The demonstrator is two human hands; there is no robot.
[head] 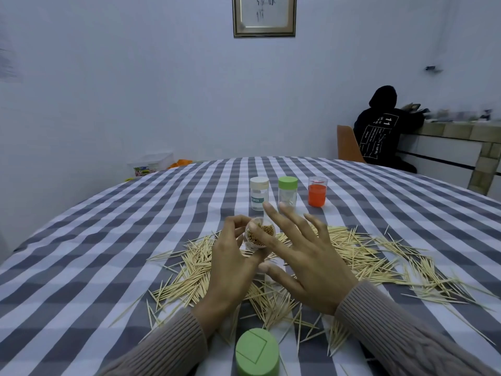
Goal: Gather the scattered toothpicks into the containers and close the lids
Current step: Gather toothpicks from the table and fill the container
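Nearest, green round plastic lid (257, 353) at 6 o'clock; left hand (230, 270) grips clear toothpick-filled jar (259, 236), right hand (306, 263) spread, empty, at its 3 o'clock.

pale blue room around a checked table

the table (108, 226) wears a grey-and-white checked cloth. on the pale blue wall (135, 90) straight behind it hangs a framed picture (264, 16). right of the table, a person in a black hooded top (379, 128) sits on an orange chair (345, 143), facing a tiled counter (447, 131). beyond the table's far left edge stands a clear plastic box (150, 164). the light is even.
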